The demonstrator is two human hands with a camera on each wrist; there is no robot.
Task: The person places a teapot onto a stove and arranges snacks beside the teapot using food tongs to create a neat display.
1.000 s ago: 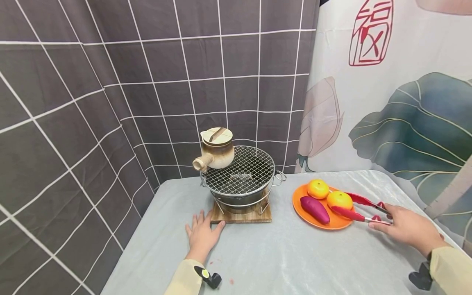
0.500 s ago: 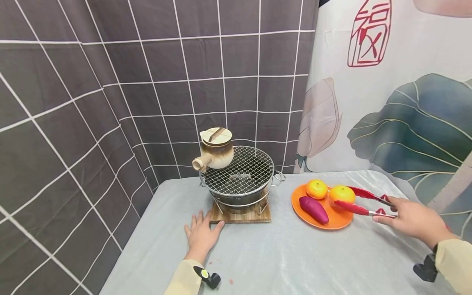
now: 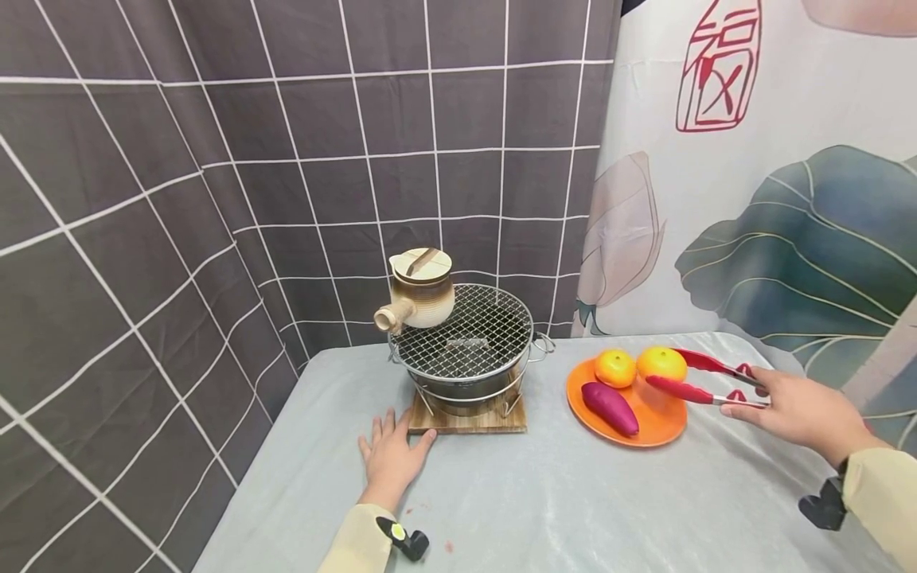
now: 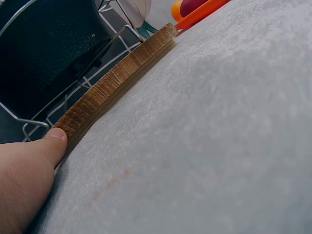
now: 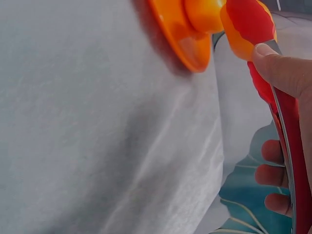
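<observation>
Right hand: the right hand [image 3: 795, 406] grips the red tongs [image 3: 698, 380], thumb and fingers curled round their handles, at 3 o'clock on the table [image 3: 573, 509].
Tongs: their red tips are clamped on an orange [image 3: 661, 363], one tip on each side; the orange sits clear above the plate [image 3: 662, 430], over its 2 o'clock edge.
Plate: orange in colour, at 3 o'clock from the grill [image 3: 466, 334]. A second orange [image 3: 614, 368] lies at its 12 o'clock and a purple sweet potato [image 3: 610, 407] across its middle.
Left hand: the left hand [image 3: 390, 458] lies flat on the table, fingers straight and spread, holding nothing. Its thumb tip touches the near left corner of the wooden board [image 3: 469, 420], as the left wrist view shows.
Grill: a round wire mesh on a dark pot in a wire stand, set on the board.
Teapot: the teapot [image 3: 419, 290] stands upright on the mesh at 10 o'clock, its side handle pointing to 8 o'clock.
</observation>
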